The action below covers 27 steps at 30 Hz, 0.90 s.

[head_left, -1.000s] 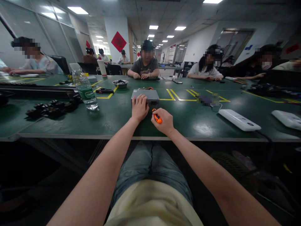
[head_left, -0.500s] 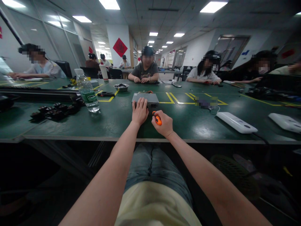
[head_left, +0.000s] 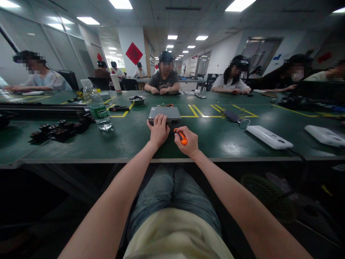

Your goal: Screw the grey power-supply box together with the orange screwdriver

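A flat grey metal box (head_left: 169, 112) with a black socket on its near side lies on the green table (head_left: 134, 144). My left hand (head_left: 159, 131) rests on its near left part, fingers over the top edge and thumb at the left side. Just right of it, my right hand (head_left: 188, 139) is closed around an orange and black tool handle (head_left: 183, 139), near the box's front right corner. The tool's far end is too small to make out. Some coloured wires (head_left: 168, 105) show behind the box.
Left of the box stand a water bottle (head_left: 99, 111) and a pile of black parts (head_left: 58, 129). Behind are a metal bowl (head_left: 136, 100) and a black tool (head_left: 118, 108). A white power strip (head_left: 268, 137) lies at the right. People sit across the table.
The whole view has shifted slightly. My left fingers have slid a little lower and further left on the box, showing more of its top. My right hand still holds the orange handle.
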### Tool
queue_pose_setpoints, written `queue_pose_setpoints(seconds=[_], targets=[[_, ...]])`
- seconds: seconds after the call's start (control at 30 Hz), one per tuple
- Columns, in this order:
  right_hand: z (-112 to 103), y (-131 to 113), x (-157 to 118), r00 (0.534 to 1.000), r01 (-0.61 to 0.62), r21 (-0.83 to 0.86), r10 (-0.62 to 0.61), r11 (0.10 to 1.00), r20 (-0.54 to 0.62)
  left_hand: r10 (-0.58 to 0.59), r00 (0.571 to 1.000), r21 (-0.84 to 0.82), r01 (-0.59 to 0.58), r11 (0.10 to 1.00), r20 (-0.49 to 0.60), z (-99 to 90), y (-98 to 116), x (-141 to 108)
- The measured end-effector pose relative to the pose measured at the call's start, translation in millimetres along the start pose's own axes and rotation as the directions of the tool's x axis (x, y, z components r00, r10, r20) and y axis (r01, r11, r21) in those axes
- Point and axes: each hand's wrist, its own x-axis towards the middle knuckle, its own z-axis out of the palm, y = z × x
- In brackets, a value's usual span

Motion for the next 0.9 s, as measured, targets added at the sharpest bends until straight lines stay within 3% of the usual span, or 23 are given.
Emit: queue_pose_setpoints(seconds=[0.13,0.23,0.4,0.63,0.7,0.8,0.9], targets=[[-6,-7,-1,0.999,-0.027,0.002,0.027,1.000,0.033,0.007,1.000,-0.006,-0.007,1.000,-0.009,-5.1,1,-4],[-18,-19,1,0.988,-0.067,-0.050,0.073,0.997,0.139,0.014,0.999,-0.015,-0.014,1.000,-0.034,-5.5,1,-4],[-40,-37,10,0.925,-0.194,-0.172,0.238,0.966,0.295,0.047,0.997,-0.016,-0.048,0.999,-0.055,-3.2,0,1],[-40,-48,26,0.853,-0.335,-0.370,0.446,0.867,0.272,0.045,0.997,0.032,-0.043,0.999,-0.064,-2.9,0,6],[-39,-52,29,0.844,-0.281,-0.428,0.434,0.859,0.316,0.054,0.996,0.031,-0.052,0.998,-0.067,-1.9,-1,5],[-40,-59,28,0.861,-0.117,-0.448,0.315,0.887,0.399,0.055,0.995,0.017,-0.054,0.998,-0.078,0.2,-2,5],[-39,-63,25,0.876,-0.052,-0.466,0.265,0.883,0.404,0.060,0.995,0.019,-0.059,0.998,-0.081,0.7,-3,5]])
